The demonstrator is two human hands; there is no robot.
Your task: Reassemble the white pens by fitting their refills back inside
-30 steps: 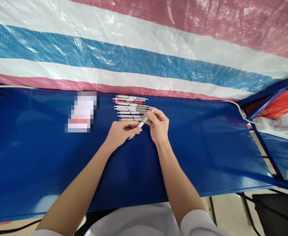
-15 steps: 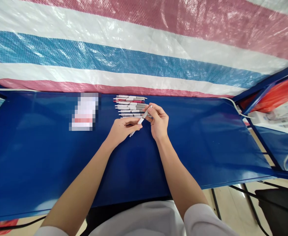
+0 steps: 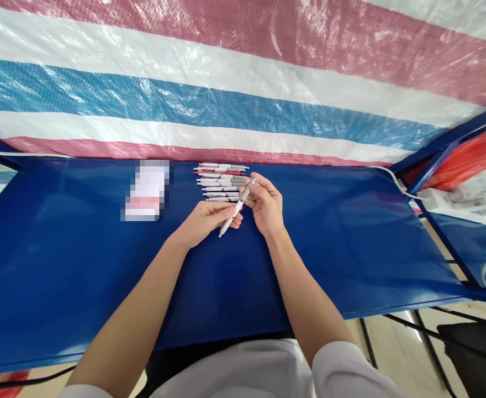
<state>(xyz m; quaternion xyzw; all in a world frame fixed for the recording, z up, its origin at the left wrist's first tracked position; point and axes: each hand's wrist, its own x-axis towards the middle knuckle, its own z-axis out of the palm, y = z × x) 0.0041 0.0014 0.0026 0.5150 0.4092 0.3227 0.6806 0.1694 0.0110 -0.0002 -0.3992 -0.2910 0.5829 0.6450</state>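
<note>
While a blue counter (image 3: 226,293) is reached across, a white-and-grey pen (image 3: 237,209) is held slantwise above it in two hands. Its lower half is steadied by the curled thumb and fingers of the left hand (image 3: 204,223); its pointed end is pinched by the right hand (image 3: 269,205). More of its lower part has just been uncovered by the left hand, so nearly the whole length is exposed, though neither grip is released. Just beyond, a row of pens (image 3: 221,182), one red, is laid out; leftward, a pixelated oblong (image 3: 147,190) is seen. Everything is backed by a striped sheet (image 3: 226,108).
</note>
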